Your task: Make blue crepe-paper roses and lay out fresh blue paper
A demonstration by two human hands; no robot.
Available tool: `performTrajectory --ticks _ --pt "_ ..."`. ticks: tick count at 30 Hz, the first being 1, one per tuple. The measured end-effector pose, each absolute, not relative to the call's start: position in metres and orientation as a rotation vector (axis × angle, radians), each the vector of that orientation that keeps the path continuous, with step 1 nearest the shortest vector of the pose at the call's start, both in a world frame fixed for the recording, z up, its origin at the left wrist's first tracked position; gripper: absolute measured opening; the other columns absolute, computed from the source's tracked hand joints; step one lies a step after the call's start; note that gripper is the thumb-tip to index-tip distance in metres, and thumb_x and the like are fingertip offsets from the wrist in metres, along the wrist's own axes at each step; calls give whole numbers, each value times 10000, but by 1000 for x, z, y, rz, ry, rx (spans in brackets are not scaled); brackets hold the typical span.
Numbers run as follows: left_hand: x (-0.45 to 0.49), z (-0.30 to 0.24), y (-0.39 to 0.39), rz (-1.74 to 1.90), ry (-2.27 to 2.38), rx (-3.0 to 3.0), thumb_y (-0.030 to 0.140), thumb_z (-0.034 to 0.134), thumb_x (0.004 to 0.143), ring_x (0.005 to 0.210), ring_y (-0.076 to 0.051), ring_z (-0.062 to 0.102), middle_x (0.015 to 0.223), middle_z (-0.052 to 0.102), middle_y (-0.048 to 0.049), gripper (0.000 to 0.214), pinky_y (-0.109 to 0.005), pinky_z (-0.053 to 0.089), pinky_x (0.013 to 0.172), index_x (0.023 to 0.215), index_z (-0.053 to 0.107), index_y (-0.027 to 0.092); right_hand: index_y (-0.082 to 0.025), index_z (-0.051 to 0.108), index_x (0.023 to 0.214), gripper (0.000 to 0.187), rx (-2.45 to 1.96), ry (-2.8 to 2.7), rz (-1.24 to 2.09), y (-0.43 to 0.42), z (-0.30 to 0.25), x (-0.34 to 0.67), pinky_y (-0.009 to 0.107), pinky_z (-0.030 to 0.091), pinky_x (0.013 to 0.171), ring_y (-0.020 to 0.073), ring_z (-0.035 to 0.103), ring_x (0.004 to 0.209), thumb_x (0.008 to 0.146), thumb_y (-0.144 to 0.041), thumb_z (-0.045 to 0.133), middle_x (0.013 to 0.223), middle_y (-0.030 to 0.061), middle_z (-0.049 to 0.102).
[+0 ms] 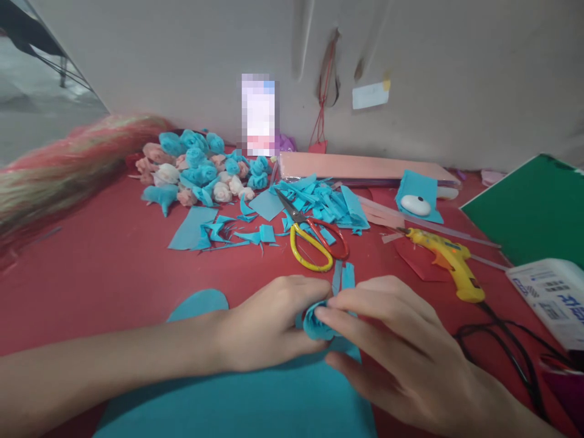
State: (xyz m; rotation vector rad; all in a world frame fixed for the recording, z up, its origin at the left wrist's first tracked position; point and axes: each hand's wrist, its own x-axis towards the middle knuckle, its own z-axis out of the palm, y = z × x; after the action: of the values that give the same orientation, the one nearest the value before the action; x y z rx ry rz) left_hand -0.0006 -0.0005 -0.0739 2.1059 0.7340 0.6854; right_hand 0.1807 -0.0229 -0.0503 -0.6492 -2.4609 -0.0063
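Observation:
A blue crepe-paper rose (pixel 317 322) is gripped in my left hand (pixel 269 322), its curled petals facing up. The fingertips of my right hand (pixel 392 347) touch the rose's rim; its fingers are stretched and somewhat apart. Beneath both hands lies a large blue paper sheet (pixel 246 401) with a rounded piece at its far left. Just beyond my hands, scissors (pixel 314 237) with one yellow and one red handle rest by a pile of blue paper scraps (pixel 314 198). Strips of blue paper (pixel 347 277) stick up behind the rose.
Several blue, pink and white paper roses (pixel 196 167) are heaped at the back left. A yellow glue gun (pixel 447 258) with a black cord lies right, near a white box (pixel 552 298) and green board (pixel 533 213). A phone (pixel 258 115) leans against the wall; a white oval object (pixel 415 205) sits on blue paper.

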Motion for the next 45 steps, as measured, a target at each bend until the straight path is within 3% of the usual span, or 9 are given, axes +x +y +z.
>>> performTrajectory --ticks 20,26,33,36,41,45 --pt "-3 -74 -5 733 857 2158 229 517 779 623 -124 570 712 621 3 87 -195 417 564 833 553 171 -195 585 994 202 -636 -2492 -187 -22 -48 181 358 412 798 187 523 864 836 -271 486 958 46 591" --pt "1 -75 1 618 893 2100 232 551 768 629 -124 586 721 637 -8 92 -199 429 570 795 571 146 -137 510 1074 310 -785 -2330 60 -19 -53 180 321 442 781 190 504 905 787 -237 567 972 81 537" --pt "0 -79 4 675 903 2140 293 641 730 591 -114 558 659 619 -18 176 -201 412 541 695 597 126 -175 506 1011 337 -865 -2258 245 -17 -61 173 305 469 714 185 523 853 712 -252 642 924 54 554" --pt "-2 -79 6 832 820 2187 261 671 702 618 -127 561 625 617 -15 188 -236 434 621 612 562 137 -176 479 1001 351 -883 -2159 353 -16 -63 175 306 458 741 185 512 876 684 -182 629 929 49 530" --pt "-2 -70 9 993 777 2293 298 740 638 750 -157 555 711 654 -16 261 -331 408 800 563 538 151 -180 463 980 350 -1011 -1981 565 -8 -72 178 260 423 706 145 484 814 677 -6 448 908 35 490" --pt "0 -60 6 1099 792 2303 258 786 578 834 -179 531 773 644 -30 251 -358 389 851 542 562 150 -191 489 856 254 -1033 -1978 853 -5 -85 170 256 409 654 148 486 759 659 -32 461 837 21 503"
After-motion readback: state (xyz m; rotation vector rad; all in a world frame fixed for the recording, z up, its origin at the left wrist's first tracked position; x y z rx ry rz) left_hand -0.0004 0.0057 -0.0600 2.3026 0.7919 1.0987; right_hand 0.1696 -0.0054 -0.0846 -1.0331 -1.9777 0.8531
